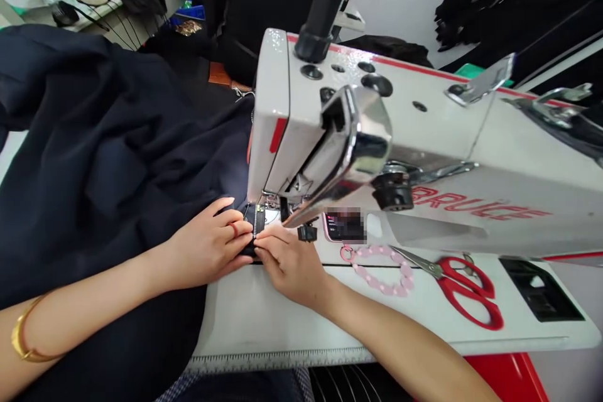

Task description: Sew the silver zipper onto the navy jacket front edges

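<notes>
A navy garment [113, 138] spreads over the left of the sewing table and hangs down its front edge. Along the cloth's edge runs a dark zipper [258, 223] with metal teeth, lying under the head of the sewing machine [273, 107]. My left hand [211, 245], with a ring on one finger, grips the cloth just left of the zipper. From the other side my right hand [294, 264] pinches the near end of the zipper, its fingertips almost touching my left ones. The needle area is partly hidden behind the machine's metal lever.
Right of my right hand lie a phone [336, 229], a pink beaded strap [381, 273] and red-handled scissors [471, 289]. A ruler tape [282, 359] lines the table's front edge. Past the machine, a person in black [268, 6] sits close by.
</notes>
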Motion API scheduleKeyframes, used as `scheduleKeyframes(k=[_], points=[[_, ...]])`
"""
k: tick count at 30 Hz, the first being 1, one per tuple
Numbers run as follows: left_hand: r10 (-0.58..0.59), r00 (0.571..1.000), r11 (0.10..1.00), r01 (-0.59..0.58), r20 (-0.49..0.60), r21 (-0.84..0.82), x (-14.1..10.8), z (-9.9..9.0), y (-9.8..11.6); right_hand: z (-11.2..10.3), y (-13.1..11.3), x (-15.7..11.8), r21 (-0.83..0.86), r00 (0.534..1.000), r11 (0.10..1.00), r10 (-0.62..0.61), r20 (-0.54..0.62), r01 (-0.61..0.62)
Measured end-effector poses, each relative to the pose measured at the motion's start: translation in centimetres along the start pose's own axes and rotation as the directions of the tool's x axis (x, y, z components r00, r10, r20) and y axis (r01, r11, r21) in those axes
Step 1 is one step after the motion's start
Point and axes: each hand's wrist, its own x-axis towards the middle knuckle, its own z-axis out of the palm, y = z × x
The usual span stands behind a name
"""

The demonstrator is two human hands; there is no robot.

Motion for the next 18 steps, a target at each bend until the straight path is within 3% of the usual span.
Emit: scheduleKeyframes(k=[5, 11, 18], points=[[0.011, 0.999, 1.000, -0.011, -0.039, 0.013, 0.16, 0.11, -0.05, 0.11, -0.35, 0.00, -0.145, 0.999, 0.989, -0.002, 0.047, 0.009], [-0.001, 1.000, 1.000, 0.000, 0.029, 0.017, 0.66, 0.07, -0.04, -0.04, -0.61, -0.02, -0.197, 0.991, 0.979, 0.080, 0.107, -0.058], [0.040, 0.999, 0.997, -0.039, -0.005, 0.063, 0.55, 0.20, 0.01, -0.67, -0.68, 0.32, -0.294, 0.983, 0.954, 0.104, 0.154, -0.055]])
